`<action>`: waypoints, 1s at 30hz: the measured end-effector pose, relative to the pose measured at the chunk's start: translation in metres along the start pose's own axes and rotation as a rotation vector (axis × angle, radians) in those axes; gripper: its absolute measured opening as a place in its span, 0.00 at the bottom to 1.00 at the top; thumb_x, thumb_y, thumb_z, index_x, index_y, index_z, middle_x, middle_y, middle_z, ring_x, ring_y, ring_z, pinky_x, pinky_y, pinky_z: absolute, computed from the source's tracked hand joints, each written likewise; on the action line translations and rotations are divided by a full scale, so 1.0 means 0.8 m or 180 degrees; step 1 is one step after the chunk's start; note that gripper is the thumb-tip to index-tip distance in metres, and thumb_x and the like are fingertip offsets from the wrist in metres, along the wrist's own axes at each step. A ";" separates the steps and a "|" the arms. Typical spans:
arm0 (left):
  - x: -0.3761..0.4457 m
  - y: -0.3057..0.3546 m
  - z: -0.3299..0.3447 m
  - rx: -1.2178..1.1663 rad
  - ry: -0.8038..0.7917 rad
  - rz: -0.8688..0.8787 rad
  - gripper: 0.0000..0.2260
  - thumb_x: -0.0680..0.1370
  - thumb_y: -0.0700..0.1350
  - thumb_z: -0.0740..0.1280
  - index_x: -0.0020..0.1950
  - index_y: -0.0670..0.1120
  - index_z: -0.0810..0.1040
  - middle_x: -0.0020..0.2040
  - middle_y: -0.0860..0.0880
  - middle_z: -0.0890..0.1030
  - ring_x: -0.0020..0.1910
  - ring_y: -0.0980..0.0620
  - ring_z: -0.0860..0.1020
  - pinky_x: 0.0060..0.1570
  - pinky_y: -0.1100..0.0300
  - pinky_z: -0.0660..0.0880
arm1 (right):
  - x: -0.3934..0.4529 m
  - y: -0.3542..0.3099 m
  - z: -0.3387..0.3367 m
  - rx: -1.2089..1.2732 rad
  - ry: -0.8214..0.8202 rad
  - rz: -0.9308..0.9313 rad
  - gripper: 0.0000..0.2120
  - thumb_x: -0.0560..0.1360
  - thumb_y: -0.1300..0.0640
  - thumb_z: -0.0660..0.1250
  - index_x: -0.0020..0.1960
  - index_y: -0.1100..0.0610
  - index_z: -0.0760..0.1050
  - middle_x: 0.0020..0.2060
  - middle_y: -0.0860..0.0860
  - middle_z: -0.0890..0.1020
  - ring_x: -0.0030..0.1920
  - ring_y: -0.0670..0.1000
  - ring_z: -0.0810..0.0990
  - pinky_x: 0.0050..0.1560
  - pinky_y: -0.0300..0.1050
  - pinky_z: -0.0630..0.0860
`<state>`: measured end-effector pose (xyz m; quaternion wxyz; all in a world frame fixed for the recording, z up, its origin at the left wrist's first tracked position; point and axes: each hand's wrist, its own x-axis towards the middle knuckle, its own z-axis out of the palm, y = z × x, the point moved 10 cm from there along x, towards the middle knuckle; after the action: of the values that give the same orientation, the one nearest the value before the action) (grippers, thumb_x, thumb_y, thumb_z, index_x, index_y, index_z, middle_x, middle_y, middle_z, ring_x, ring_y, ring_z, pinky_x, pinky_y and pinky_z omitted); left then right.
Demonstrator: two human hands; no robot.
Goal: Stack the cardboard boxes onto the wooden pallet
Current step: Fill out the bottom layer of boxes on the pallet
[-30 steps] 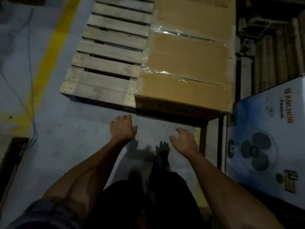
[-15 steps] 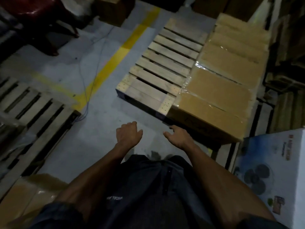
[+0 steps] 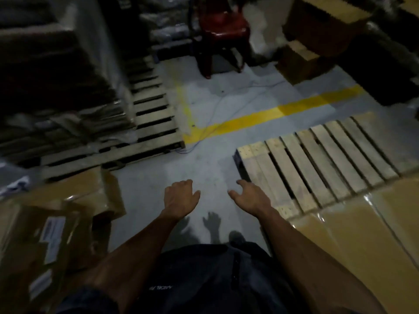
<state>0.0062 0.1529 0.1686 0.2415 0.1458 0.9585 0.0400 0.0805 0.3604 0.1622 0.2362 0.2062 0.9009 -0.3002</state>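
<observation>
A: Cardboard first, far left: we've got loose cardboard boxes with white labels lying on the floor, one tipped and part crushed by the look of it. Behind them a second pallet loaded with dark wrapped goods.

B: Hands?

A: We see the left hand out in front, fingers loosely curled, holding nothing. Right hand the same, thumb spread, empty. Both hang over bare floor, apart from each other, touching no box.

B: And the target?

A: Wooden pallet to the right, slats bare on the near-left part, wrapped cardboard boxes already laid along its right side.

B: Risks?

A: We'd flag three. The thin cable trails across the floor near the yellow line; a foot could catch it while we carry. The left boxes look soft and dented, so a grip on a flap may tear or let one sag. Light is poor, so the pallet corner is an easy shin hit.

B: Room?

A: Grey concrete floor, dim warehouse, red chair at the back, more brown cartons top right. Blurry there; we can't tell more.
</observation>
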 end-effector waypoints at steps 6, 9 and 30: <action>-0.039 -0.036 -0.010 -0.0541 0.0270 -0.1091 0.24 0.82 0.58 0.58 0.74 0.46 0.67 0.69 0.44 0.74 0.68 0.43 0.72 0.64 0.53 0.67 | 0.049 -0.030 -0.026 -0.0780 -0.0392 -0.0694 0.32 0.80 0.38 0.60 0.78 0.54 0.62 0.74 0.57 0.70 0.72 0.60 0.69 0.68 0.55 0.70; -0.073 -0.057 -0.004 -0.0810 0.0404 -0.1544 0.26 0.82 0.58 0.58 0.76 0.47 0.65 0.72 0.45 0.72 0.70 0.44 0.70 0.67 0.53 0.65 | 0.065 -0.065 -0.024 -0.1134 -0.0502 -0.1029 0.32 0.80 0.39 0.61 0.78 0.54 0.63 0.74 0.57 0.68 0.72 0.61 0.68 0.68 0.55 0.70; -0.224 -0.375 0.022 -0.1964 0.1281 -0.3703 0.21 0.80 0.59 0.60 0.68 0.49 0.72 0.66 0.47 0.76 0.64 0.46 0.73 0.64 0.50 0.69 | 0.073 -0.472 0.209 -0.2515 -0.1117 -0.3023 0.36 0.79 0.37 0.62 0.80 0.51 0.55 0.80 0.57 0.56 0.78 0.60 0.56 0.73 0.59 0.65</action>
<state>0.0873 -0.1870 0.1899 0.0715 -0.4782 0.8519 0.2012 -0.1097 -0.0100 0.1795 0.2796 -0.3700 0.8847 -0.0469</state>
